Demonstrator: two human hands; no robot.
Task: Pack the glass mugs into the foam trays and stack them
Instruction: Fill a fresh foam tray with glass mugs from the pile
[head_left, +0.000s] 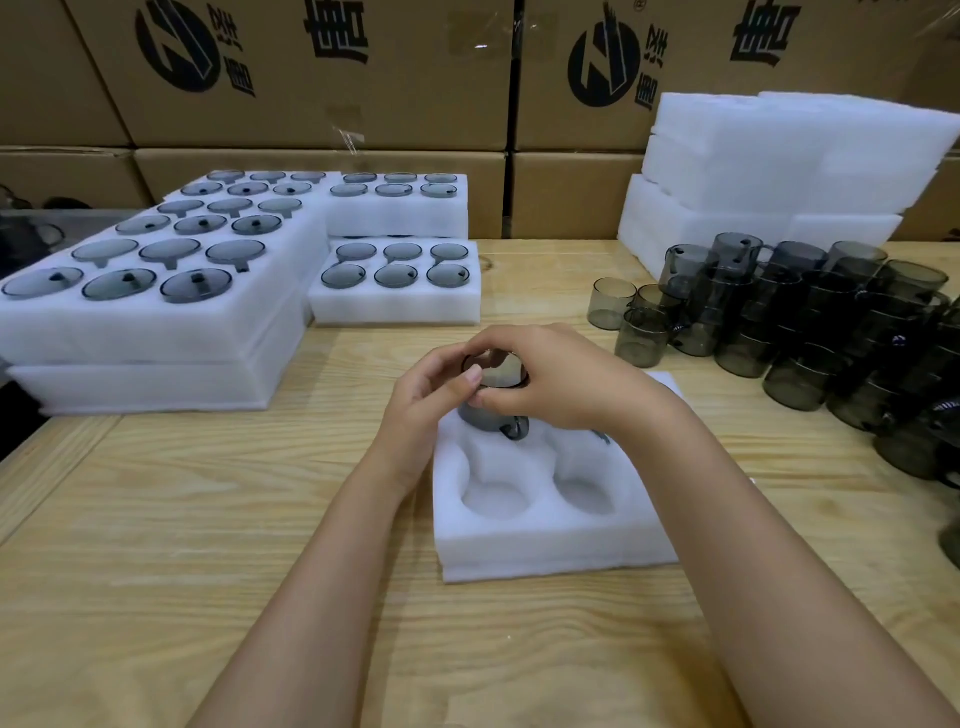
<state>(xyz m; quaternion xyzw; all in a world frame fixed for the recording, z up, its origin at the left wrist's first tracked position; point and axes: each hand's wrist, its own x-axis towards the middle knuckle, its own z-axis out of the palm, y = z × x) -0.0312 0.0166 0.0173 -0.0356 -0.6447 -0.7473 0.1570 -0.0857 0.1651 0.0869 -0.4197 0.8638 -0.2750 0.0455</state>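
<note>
Cardboard boxes (311, 78) wall the back of the wooden table (208, 519). At its left, stacked foam trays (156, 332) hold smoky glass mugs in every visible pocket. At the right rear lies a stack of plain foam slabs (779, 166), with loose mugs (831, 322) heaped before it. The front tray (545, 551) shows two bare near pockets; something dark under the right wrist may be a seated mug. Over the far-left pocket, the left hand (421, 410) and right hand (561, 379) pinch one mug (491, 415) at its rim, fingers curled around it.
</note>
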